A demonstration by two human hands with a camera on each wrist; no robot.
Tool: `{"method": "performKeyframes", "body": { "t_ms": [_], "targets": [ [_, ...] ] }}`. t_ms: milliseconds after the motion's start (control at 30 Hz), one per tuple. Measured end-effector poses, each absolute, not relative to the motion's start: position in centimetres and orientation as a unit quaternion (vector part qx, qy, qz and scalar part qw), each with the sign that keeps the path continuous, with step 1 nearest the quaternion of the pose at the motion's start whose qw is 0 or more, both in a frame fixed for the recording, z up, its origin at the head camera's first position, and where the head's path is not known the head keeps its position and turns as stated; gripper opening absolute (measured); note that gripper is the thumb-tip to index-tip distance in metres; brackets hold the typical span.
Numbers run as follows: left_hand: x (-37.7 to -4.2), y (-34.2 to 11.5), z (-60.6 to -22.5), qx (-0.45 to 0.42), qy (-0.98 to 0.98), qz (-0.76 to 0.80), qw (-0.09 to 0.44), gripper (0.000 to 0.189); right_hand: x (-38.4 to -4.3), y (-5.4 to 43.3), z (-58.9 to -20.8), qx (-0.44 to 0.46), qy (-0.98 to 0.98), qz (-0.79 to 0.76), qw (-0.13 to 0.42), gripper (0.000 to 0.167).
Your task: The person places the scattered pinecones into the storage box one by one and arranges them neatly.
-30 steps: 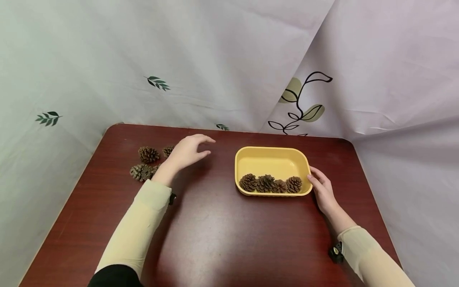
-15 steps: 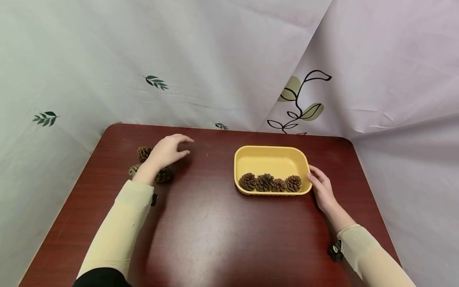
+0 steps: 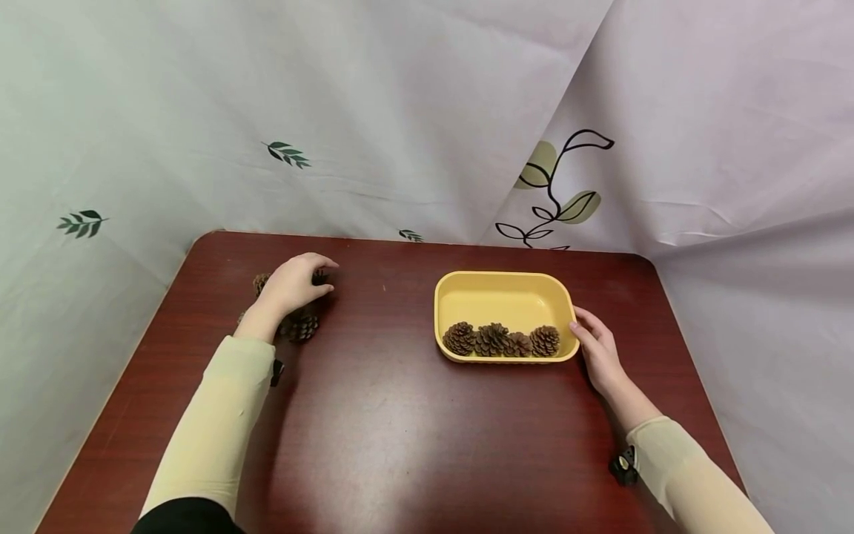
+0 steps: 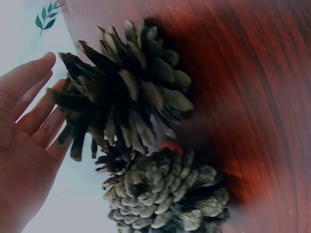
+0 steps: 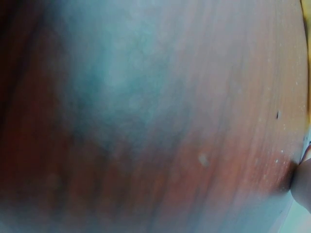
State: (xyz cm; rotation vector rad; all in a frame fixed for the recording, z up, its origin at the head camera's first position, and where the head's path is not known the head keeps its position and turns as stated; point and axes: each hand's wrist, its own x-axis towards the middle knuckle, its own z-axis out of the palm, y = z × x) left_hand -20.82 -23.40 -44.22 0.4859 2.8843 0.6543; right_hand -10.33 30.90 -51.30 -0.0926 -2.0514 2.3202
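At the left of the head view my left hand [image 3: 291,285] hovers over a group of pine cones, thumb and fingers spread apart. One pine cone [image 3: 319,277] shows between thumb and fingers, and another pine cone [image 3: 299,326] lies below the hand. Up close in the left wrist view, the fingers [image 4: 39,114] are beside a large pine cone [image 4: 126,82], not closed round it; contact is unclear. My right hand [image 3: 600,352] grips the right end of a yellow plastic basin [image 3: 507,275], thumb at its rim. Several pine cones [image 3: 491,340] sit in a row along the basin's near side.
The dark red wooden table [image 3: 380,423] carries everything. A pale curtain [image 3: 373,111] with printed leaves hangs behind its far edge. More pine cones are partly hidden under my left hand, such as one pine cone [image 3: 261,282] behind it.
My left hand has moved left and down over the pine cones, from a spot to their right. The right hand and the basin have stayed in place.
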Motion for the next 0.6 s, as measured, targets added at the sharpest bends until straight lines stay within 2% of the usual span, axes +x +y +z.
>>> {"method": "performKeyframes", "body": {
  "t_ms": [600],
  "targets": [
    [-21.08,-24.07,-44.87,0.144,0.964,0.199,0.104,0.048,-10.29,30.86,-51.13,-0.033,-0.662,0.749,0.018,0.031]
  ]
}}
